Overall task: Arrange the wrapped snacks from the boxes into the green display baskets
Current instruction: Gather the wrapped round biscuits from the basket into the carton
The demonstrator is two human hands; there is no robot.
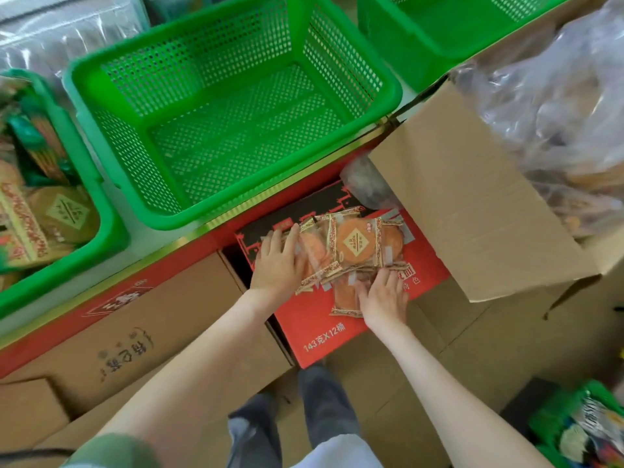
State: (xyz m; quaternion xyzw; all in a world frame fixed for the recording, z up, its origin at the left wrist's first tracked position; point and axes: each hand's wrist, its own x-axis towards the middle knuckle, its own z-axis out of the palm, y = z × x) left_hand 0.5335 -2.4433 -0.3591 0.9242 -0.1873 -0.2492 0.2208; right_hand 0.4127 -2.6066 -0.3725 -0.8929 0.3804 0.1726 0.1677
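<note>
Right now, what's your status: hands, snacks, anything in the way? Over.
Left hand, right hand pressing flat on wrapped snacks atop red box. Middle green basket empty. Nothing blocking between.

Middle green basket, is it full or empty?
Empty. The middle green basket shows its bare mesh floor all over, with nothing lying inside it.

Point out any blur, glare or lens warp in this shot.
Head view: the wide-angle lens stretches the forearms toward the bottom corners. Blur smears the left basket and its packets. Soft glare whitens the clear plastic bag at upper right. The wrapped snacks at centre are fairly sharp. The light is even and the shadows are faint.
</note>
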